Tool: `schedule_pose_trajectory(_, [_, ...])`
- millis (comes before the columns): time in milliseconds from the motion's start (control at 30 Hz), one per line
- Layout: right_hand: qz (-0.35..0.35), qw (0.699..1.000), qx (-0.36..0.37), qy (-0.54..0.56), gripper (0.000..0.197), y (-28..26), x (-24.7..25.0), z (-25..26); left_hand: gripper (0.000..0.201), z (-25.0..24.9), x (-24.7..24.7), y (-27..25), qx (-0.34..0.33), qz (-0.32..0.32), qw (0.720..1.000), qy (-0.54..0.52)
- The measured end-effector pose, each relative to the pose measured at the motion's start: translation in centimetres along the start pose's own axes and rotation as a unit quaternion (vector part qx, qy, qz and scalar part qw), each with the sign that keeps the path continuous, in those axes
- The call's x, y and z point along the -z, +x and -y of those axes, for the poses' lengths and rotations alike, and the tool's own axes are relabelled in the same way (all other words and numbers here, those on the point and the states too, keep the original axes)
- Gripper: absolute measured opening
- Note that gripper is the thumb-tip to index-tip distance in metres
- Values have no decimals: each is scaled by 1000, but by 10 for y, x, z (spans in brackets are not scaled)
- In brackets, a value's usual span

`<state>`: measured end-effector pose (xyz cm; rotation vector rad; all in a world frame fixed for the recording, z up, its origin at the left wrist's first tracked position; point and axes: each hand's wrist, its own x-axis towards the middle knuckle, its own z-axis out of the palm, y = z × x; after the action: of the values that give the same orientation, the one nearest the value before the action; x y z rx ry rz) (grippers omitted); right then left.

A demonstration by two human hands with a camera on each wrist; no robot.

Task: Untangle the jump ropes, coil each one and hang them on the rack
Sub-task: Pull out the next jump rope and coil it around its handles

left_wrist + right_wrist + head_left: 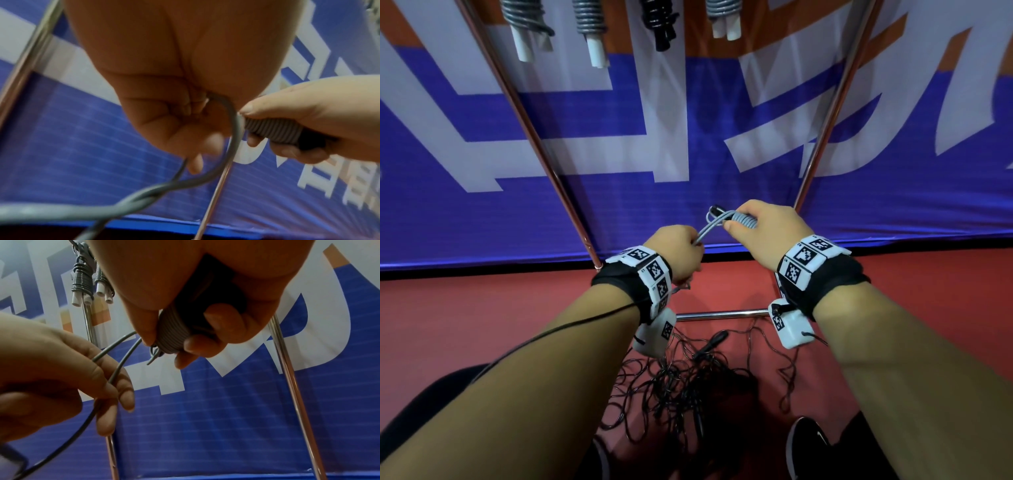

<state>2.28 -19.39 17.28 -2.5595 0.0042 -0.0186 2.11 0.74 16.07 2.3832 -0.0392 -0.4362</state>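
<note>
A grey jump rope (743, 219) is wound in tight turns round its black handles, and my right hand (763, 226) grips that bundle (170, 337) with thumb and curled fingers. Two loose grey strands (709, 231) run from the bundle down-left into my left hand (685, 250), which pinches them (115, 374) in a closed fist. In the left wrist view the strands (232, 146) cross and twist below the fist (164, 105), with the wound bundle (273, 129) to the right. Both hands are at mid height in front of the rack.
Several coiled ropes (589, 24) hang at the top of the rack, one of them black (659, 24). Chrome rack poles (544, 161) (822, 137) slant either side of my hands, with a low crossbar (719, 313). Tangled black ropes (688, 387) lie on the red floor near my shoe (808, 442).
</note>
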Motion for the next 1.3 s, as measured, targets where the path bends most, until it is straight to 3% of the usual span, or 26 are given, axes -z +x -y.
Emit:
schedule_pose_trajectory(167, [-8,1000,-5,5,29,2,-1,-1,12,-4,-3,0,43,43,966,-252])
schedule_pose_trajectory(233, [-13,1000,-8,13,31,2,0,-1,5,-6,2,0,34,73,960,-267])
schedule_pose_trajectory(367, [-27,999,-16,28,30,4,2,-3,31,2,6,-2,17,136,986,-99])
schedule_pose_trajectory(467, [-24,999,-15,19,30,1,1,-3,51,6,3,-3,-16,138,987,78])
schedule_pose_trajectory(600, [-27,999,-16,12,30,-2,0,1,60,13,0,-4,-10,125,983,132])
schedule_pose_trajectory(800, [-35,999,-19,16,28,-1,1,-1,44,13,-6,2,22,171,985,-20])
schedule_pose_trajectory(933, [-33,999,-16,12,28,-1,1,0,25,-3,3,6,51,107,980,-161])
schedule_pose_trajectory(1067, [-33,999,-6,21,28,0,0,-1,26,-17,12,5,39,37,953,-299])
schedule_pose_trajectory(1300, [-27,999,10,32,24,-4,0,6,38,-7,7,1,-5,135,915,-381])
